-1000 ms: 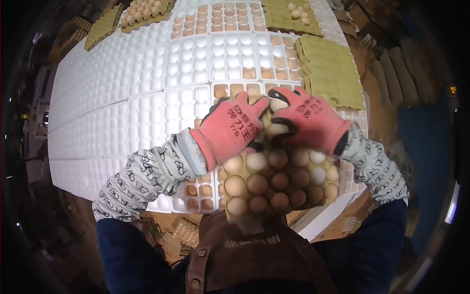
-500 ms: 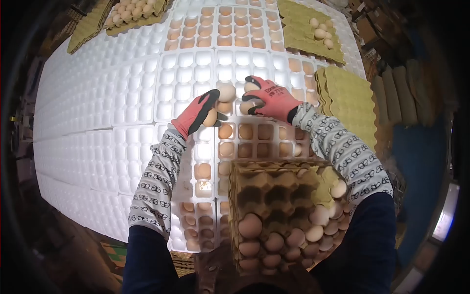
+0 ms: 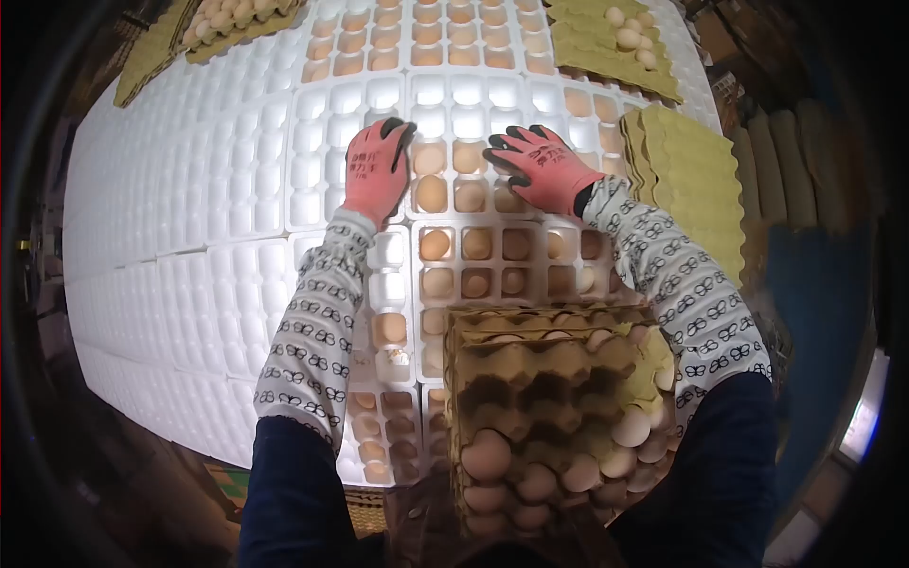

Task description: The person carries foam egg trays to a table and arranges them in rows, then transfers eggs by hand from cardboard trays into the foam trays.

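Pink-gloved left hand [image 3: 377, 170], fingers close together, is positioned beside eggs [image 3: 431, 193] seated in the white foam tray [image 3: 467, 121]; any grip cannot be determined. Right hand [image 3: 543, 168] has fingers spread over adjacent pockets, beyond the pulp carton [image 3: 516, 362].

Pink, black-fingered gloves with dark lettering, bow-patterned white sleeves [image 3: 311, 331], navy upper sleeves [image 3: 292, 488]

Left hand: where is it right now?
In the head view, the left hand is left of centre, at a white tray's right edge, just left of two eggs.
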A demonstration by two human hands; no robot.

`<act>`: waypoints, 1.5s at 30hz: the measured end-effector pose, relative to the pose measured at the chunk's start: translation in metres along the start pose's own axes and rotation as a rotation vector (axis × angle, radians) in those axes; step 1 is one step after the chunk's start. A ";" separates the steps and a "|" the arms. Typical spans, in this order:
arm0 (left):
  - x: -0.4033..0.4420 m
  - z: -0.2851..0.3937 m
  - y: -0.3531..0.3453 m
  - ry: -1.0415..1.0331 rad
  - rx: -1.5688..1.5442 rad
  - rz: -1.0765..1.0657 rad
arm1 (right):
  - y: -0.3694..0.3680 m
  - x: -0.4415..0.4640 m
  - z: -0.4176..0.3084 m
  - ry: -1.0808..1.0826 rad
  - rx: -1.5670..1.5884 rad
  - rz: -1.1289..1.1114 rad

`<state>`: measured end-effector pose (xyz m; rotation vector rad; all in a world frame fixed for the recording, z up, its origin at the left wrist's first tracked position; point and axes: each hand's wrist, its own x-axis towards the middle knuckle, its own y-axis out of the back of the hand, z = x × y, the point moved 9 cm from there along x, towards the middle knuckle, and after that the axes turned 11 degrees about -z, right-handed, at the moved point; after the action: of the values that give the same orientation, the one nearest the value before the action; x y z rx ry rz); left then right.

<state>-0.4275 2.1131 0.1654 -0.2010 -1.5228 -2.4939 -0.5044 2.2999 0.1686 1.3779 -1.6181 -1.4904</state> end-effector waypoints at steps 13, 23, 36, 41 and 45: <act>-0.065 0.060 -0.021 -0.197 0.229 -0.368 | 0.152 -0.279 -0.126 -0.065 0.472 -0.024; -0.045 0.020 -0.010 -0.028 0.178 -0.186 | 0.114 -0.312 -0.114 -0.096 0.841 0.229; -0.178 0.249 0.148 -0.425 0.012 -0.605 | 0.124 -0.302 -0.068 -0.040 0.874 0.212; -0.162 0.223 0.163 -0.132 -0.954 -0.371 | 0.114 -0.321 -0.093 -0.212 0.535 -0.052; -0.174 0.223 0.135 0.080 -1.032 -0.722 | 0.104 -0.301 -0.141 -0.157 -0.270 -0.153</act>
<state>-0.2242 2.2707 0.3447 0.3649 -0.1025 -3.5521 -0.3116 2.5052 0.3733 1.2823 -1.3623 -1.8708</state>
